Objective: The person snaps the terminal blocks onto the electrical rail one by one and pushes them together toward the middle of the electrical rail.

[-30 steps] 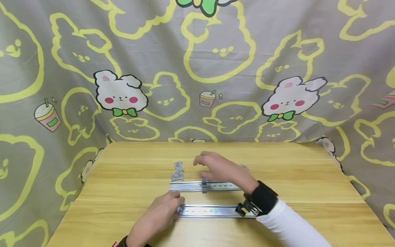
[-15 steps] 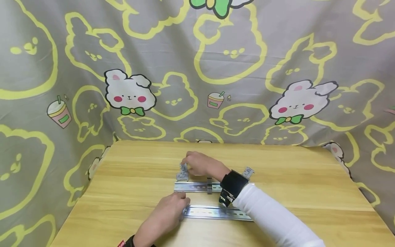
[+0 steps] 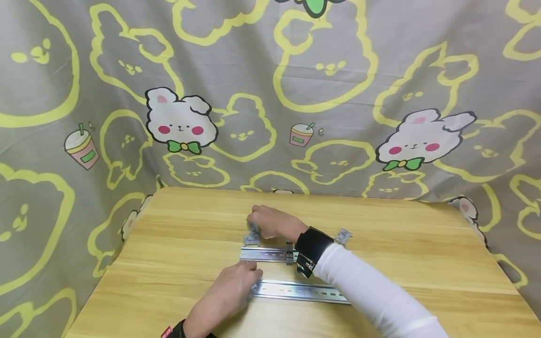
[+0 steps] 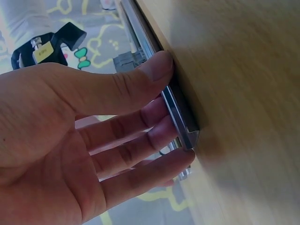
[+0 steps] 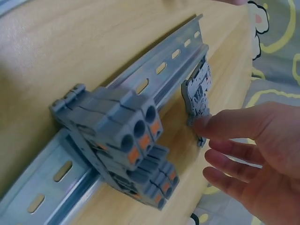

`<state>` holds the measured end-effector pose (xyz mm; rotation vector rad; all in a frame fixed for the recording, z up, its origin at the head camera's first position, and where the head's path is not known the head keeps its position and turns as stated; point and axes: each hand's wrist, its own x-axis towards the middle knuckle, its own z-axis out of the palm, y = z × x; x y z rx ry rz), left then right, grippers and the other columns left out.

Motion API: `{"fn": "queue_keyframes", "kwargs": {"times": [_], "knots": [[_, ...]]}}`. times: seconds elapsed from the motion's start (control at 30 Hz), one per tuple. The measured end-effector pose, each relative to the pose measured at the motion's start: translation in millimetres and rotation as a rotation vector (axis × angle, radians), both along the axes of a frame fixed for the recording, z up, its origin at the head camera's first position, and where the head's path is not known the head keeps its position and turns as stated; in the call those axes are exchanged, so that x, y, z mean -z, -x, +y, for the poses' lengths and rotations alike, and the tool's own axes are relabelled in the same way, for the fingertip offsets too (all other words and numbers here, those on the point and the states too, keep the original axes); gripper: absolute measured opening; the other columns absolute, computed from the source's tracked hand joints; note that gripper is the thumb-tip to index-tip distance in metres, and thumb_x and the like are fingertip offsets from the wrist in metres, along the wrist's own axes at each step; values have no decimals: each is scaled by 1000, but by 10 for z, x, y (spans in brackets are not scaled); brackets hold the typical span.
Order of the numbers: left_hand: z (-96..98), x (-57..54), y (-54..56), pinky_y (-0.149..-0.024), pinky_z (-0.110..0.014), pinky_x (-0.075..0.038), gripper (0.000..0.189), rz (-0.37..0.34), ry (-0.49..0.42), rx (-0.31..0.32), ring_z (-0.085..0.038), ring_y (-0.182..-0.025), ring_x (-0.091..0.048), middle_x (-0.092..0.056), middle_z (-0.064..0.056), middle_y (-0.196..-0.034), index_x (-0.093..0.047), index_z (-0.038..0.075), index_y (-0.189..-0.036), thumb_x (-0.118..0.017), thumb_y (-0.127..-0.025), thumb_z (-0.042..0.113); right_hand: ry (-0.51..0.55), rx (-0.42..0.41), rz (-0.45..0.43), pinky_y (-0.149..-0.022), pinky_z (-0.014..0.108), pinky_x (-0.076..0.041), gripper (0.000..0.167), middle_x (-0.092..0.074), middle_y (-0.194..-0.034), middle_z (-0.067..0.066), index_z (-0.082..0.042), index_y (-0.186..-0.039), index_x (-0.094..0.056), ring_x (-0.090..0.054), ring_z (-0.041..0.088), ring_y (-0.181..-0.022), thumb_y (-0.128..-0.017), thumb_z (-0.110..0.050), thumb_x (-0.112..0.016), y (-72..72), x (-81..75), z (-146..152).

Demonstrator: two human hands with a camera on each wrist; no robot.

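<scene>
My left hand [image 3: 228, 286] grips the left end of the nearer metal DIN rail [image 3: 302, 291], thumb on one edge and fingertips on the other in the left wrist view. Beyond the farther DIN rail [image 3: 266, 255], my right hand [image 3: 274, 223] is at the far end of a flat grey terminal block [image 3: 252, 239] on the table. In the right wrist view the thumb lies on that terminal block [image 5: 199, 91] with the fingers curled beside it; the index fingertip is hidden. Several grey terminal blocks with orange tabs [image 5: 117, 126] stand side by side on the farther rail.
Another grey terminal block [image 3: 343, 236] lies behind the farther rail, to the right of my right wrist. The wooden table [image 3: 169, 263] ends at a patterned curtain [image 3: 253, 112] at the back and sides. My right forearm crosses over both rails.
My right hand has moved left and down to the left terminal block, uncovering the right one. My left hand stays at the nearer rail's end. The head view has shifted slightly.
</scene>
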<state>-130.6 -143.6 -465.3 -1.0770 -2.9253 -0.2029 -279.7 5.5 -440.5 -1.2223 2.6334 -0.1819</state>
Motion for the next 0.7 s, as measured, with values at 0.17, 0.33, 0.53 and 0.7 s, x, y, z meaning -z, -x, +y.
{"fn": "queue_keyframes", "kwargs": {"times": [0.17, 0.33, 0.53, 0.7], "knots": [[7, -5, -2, -66, -30, -58, 25, 6, 5, 3, -18, -83, -63, -60, -1, -90, -71, 11, -93, -79, -74, -4, -37, 10, -26, -84, 23, -51, 47, -61, -117, 6, -9, -126, -69, -54, 16, -98, -84, 12, -73, 8, -11, -45], [4, -9, -3, -67, -31, -58, 25, 10, 5, 1, -19, -85, -63, -61, -2, -91, -71, 11, -94, -80, -74, -1, -56, 18, -28, -84, 23, -50, 44, -59, -117, 6, -9, -126, -69, -53, 16, -97, -87, 11, -71, 21, -8, -90], [1, 1, 1, -65, -30, -57, 22, 16, 6, -3, -18, -81, -61, -58, -1, -88, -70, 11, -91, -79, -75, -1, -43, 29, -30, -83, 24, -49, 42, -58, -113, 5, -9, -122, -70, -52, 16, -94, -87, 12, -70, 36, 20, -80], [-3, 7, 4, -66, -31, -57, 22, 6, 10, -10, -18, -82, -61, -59, -1, -89, -71, 11, -92, -79, -75, -1, -45, 53, -48, -86, 27, -49, 47, -58, -116, 7, -9, -125, -69, -52, 18, -97, -84, 13, -70, 56, 47, -61]]}}
